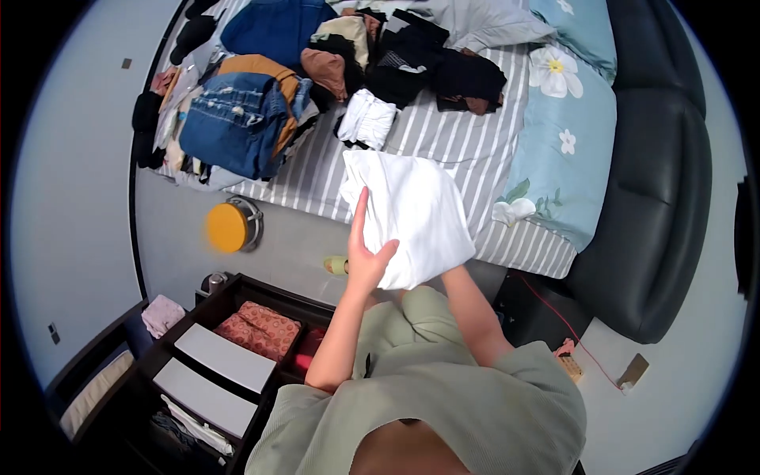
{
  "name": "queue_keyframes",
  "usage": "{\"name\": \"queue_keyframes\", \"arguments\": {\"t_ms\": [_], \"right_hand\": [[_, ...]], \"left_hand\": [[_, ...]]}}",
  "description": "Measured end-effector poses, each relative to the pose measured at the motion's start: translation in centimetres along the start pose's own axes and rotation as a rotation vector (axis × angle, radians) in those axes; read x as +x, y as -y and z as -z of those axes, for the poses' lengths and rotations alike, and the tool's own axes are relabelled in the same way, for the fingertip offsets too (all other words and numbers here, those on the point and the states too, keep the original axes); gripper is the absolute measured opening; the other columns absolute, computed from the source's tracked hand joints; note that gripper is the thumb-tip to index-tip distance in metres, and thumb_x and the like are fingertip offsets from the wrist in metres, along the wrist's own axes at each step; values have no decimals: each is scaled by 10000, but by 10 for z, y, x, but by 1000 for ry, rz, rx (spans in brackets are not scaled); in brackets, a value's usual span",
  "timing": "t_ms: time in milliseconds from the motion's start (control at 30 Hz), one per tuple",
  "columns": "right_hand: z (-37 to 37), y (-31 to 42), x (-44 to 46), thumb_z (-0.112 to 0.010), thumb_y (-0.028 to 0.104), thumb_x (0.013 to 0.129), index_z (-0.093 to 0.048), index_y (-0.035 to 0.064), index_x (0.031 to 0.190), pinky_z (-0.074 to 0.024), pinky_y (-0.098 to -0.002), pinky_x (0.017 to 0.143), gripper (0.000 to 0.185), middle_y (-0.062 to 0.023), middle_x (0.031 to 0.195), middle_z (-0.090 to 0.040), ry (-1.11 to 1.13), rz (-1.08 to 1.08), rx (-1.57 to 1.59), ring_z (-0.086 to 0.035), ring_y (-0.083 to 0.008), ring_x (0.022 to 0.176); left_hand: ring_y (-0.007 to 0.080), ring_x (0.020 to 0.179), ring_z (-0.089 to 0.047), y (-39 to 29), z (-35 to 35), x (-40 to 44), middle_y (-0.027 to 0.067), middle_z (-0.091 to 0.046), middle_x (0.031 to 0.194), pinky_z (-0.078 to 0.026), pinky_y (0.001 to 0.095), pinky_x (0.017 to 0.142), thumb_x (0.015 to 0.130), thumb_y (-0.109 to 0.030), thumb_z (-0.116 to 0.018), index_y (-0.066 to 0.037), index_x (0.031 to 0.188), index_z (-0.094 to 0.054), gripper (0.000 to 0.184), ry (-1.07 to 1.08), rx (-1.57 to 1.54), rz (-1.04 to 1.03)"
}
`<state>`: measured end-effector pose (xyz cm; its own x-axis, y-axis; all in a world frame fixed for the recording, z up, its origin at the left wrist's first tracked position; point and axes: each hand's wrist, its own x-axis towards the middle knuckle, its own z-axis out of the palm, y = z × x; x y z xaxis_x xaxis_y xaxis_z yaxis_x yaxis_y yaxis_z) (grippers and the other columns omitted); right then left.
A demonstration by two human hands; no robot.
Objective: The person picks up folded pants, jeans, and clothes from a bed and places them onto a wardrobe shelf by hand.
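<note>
A folded white cloth (419, 214) is held up in front of my body, over the near edge of the bed. My left hand (372, 257) rests against its left side, index finger stretched upward and thumb apart, touching the fabric. My right forearm (475, 313) reaches up to the cloth's lower right edge; the hand itself is hidden beneath the cloth. Just beyond lies a small white folded garment (368, 119) on the striped bedsheet (317, 186).
Folded jeans (233, 123) and dark clothes (412, 63) cover the bed's far part. Flowered pillows (562, 134) lie beside a black headboard (657, 174). Below left are a yellow-topped stool (227, 227) and an open dark drawer unit (273, 285). A green slipper (336, 264) is on the floor.
</note>
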<state>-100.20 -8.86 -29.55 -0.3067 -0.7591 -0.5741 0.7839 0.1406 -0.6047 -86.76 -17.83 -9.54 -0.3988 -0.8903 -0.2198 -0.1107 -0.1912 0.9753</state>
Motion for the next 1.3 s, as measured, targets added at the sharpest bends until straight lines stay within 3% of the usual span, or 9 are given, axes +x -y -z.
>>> {"name": "queue_keyframes", "arguments": {"t_ms": [133,333,467,500,600,633,900,1000,1300], "right_hand": [[-23,35,1,-484,296,800,-388,11,1274,-395,-413,937,561,-181,1237,-478,102,-99,393,-478,-323,1119],[-72,63,-11,-471,331,806,-381,-2,1276,-403,-432,935,583,-193,1222,-490,279,-207,544,-500,-332,1097],[-115,72,-35,-462,355,810,-376,-10,1277,-408,-445,934,600,-201,1212,-497,360,-416,353,-514,-338,1082],[-129,75,-43,-520,216,787,-382,-43,1256,-440,-447,911,553,-216,1184,-507,395,-517,224,-539,-316,1053],[-181,69,-64,-562,101,758,-383,-53,1251,-467,-419,881,547,-208,1148,-531,365,-677,-146,-569,-304,1007],[-198,63,-69,-576,12,734,-391,-61,1241,-485,-399,859,544,-203,1120,-545,317,-658,-162,-585,-290,978],[-305,-1,-108,-570,38,763,-390,-46,1249,-484,-393,854,525,-185,1144,-535,403,-577,-268,-581,-276,982],[-337,-32,-122,-571,47,768,-385,-29,1259,-482,-388,855,530,-171,1154,-532,453,-564,-311,-577,-269,987],[-428,-102,-154,-602,66,759,-395,-10,1257,-473,-355,852,545,-141,1162,-533,619,-499,-433,-572,-229,985]], "left_hand": [[237,1284,-287,-25,35,-19,138,-328,1377,-198,349,1057,578,-48,-592,4,1347,-297,825,-37,40,-64],[234,1226,-362,-49,105,-38,141,-373,1334,-262,344,1027,558,-32,-598,-2,1354,-293,853,-136,-144,-61],[240,1166,-438,-61,150,-53,132,-406,1307,-324,329,992,521,-24,-650,-37,1372,-273,931,-158,-254,-69],[239,1164,-440,-61,162,-58,131,-407,1306,-326,327,990,520,-17,-650,-39,1374,-269,935,-161,-269,-77],[241,1164,-441,-62,196,-75,131,-406,1308,-330,327,987,515,-9,-649,-40,1378,-261,948,-182,-293,-82],[242,1164,-440,-64,209,-80,131,-404,1309,-330,328,987,512,-8,-649,-40,1379,-258,951,-190,-295,-89],[263,1156,-449,-69,321,-142,151,-400,1306,-346,341,982,494,-19,-624,-51,1391,-226,981,-321,-287,-140],[257,1158,-441,-79,362,-169,143,-402,1303,-343,337,985,492,0,-596,-54,1391,-230,972,-331,-493,-114],[255,1132,-463,-66,446,-239,131,-425,1286,-366,333,963,516,3,-605,-73,1383,-265,934,-510,-481,-310]]}}
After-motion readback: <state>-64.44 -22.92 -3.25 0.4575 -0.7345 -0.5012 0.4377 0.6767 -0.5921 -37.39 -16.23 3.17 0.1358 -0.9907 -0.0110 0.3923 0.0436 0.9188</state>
